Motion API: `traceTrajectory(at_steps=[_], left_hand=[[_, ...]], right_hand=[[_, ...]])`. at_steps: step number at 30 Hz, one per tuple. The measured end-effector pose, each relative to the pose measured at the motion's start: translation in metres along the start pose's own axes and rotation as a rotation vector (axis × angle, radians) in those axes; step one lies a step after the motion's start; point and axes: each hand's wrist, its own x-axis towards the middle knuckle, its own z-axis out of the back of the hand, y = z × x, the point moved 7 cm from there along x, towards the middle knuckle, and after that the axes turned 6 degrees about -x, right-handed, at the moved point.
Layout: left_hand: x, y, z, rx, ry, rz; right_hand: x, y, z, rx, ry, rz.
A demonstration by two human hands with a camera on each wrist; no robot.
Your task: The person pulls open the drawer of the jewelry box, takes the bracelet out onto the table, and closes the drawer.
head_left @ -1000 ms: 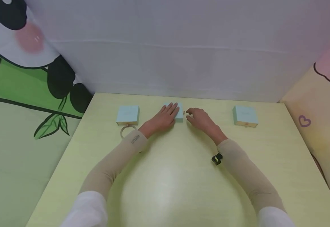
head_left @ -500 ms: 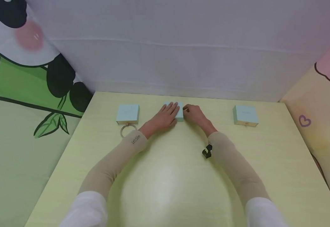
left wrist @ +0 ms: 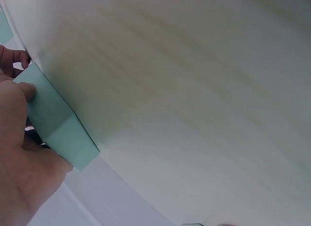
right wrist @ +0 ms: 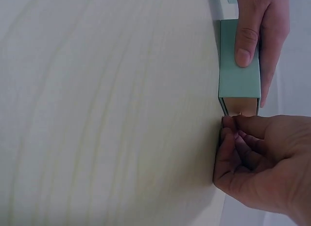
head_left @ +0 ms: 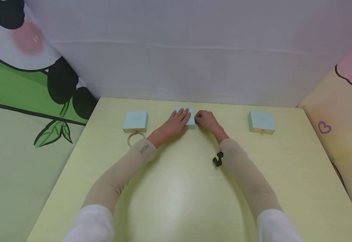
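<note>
A pale blue-green box [head_left: 191, 123] lies on the table near its back edge. My left hand [head_left: 175, 126] rests flat on its top with straight fingers, the thumb against the near side, covering most of the lid. At the box's right end, my right hand [head_left: 207, 121] pinches between thumb and forefinger at the tan drawer front [right wrist: 240, 105]. The right wrist view shows a tiny part of a pull tab [right wrist: 239, 114] at the fingertips, the rest hidden by them. The drawer looks closed, or nearly so.
Two similar boxes stand apart, one to the left [head_left: 135, 120] and one to the right [head_left: 261, 121], tan fronts facing me. A pale ring [head_left: 129, 139] shows beside the left sleeve. A black device [head_left: 217, 159] sits at the right sleeve. A white cloth wall [head_left: 194, 74] rises behind the table.
My right hand has moved left to the end of the middle box, and its fingers have closed on the pull tab there. The left hand has stayed on the box.
</note>
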Motion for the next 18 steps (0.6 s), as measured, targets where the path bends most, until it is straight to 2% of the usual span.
traceTrajectory(at_steps=[7, 18], left_hand=[[-0.001, -0.003, 0.004, -0.008, 0.007, -0.030], [-0.003, -0.001, 0.006, -0.015, 0.024, -0.009]], right_hand=[[-0.002, -0.004, 0.005, -0.047, -0.021, -0.023], [-0.014, -0.017, 0.024, -0.081, -0.027, -0.012]])
